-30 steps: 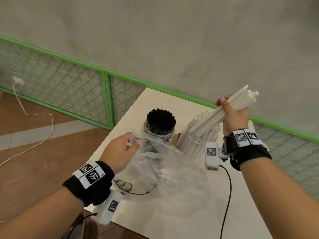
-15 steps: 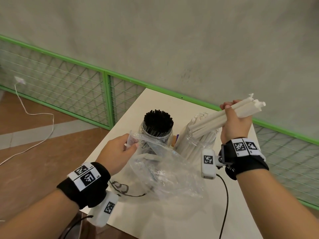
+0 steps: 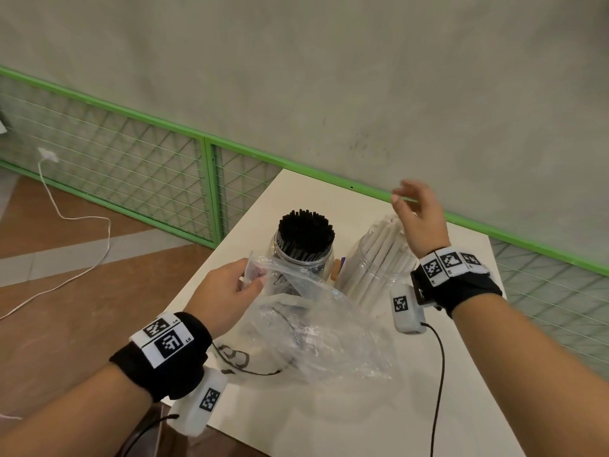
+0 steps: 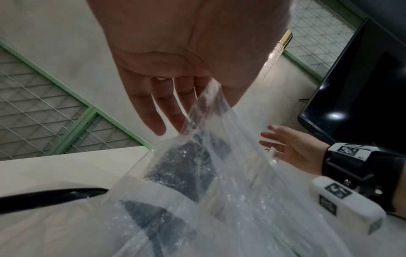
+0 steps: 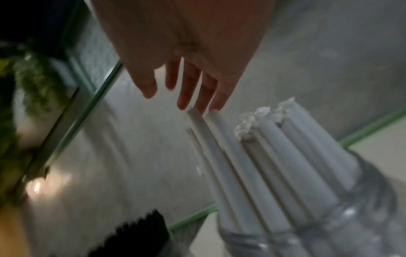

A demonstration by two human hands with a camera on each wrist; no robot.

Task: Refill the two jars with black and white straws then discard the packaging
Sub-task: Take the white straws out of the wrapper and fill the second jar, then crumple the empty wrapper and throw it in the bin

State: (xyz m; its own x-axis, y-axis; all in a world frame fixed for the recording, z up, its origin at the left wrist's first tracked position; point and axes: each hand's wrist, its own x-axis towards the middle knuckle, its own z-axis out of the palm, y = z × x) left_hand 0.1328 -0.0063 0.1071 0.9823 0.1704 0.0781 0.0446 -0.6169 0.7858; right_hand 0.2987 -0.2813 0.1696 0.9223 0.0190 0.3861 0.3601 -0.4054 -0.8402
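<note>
Two clear jars stand side by side on the white table [image 3: 346,420]. The left jar [image 3: 324,262] is packed with black straws [image 3: 306,234]. The right jar [image 3: 369,282] holds white paper-wrapped straws [image 3: 384,244] [image 5: 274,156], which lean left. My left hand [image 3: 230,291] pinches the top edge of an empty clear plastic bag [image 3: 316,338] [image 4: 219,191] in front of the jars. My right hand [image 3: 418,216] [image 5: 189,90] hovers above the white straws with its fingers spread and holds nothing; its fingertips are close to the straw tops.
A green-framed wire mesh fence [image 3: 131,166] runs along the wall behind the table. A white cable [image 3: 82,222] trails on the wooden floor at left. A black cable [image 3: 438,384] crosses the table by my right arm. A dark screen [image 4: 362,95] stands at right.
My right hand has let go of the bundle of white straws, which now stand in the right jar, and has lifted away with fingers spread. My left hand keeps hold of the bag.
</note>
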